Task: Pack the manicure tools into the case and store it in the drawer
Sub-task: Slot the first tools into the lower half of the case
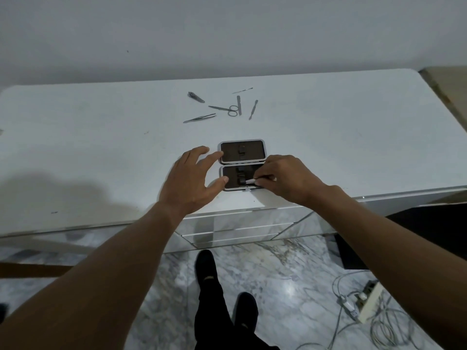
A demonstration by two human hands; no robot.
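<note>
The right hand (285,178) pinches a slim tool (249,181), lengthwise across the open case (242,165) toward the spread, steadying left hand (192,178), while six tools (222,107) lie beyond both hands.

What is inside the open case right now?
The case shows dark lining with holder loops. The right hand slides one thin tool into the near half, hiding that half's right end.

Metal tools (223,108), glossy white dresser top (101,147)
</note>
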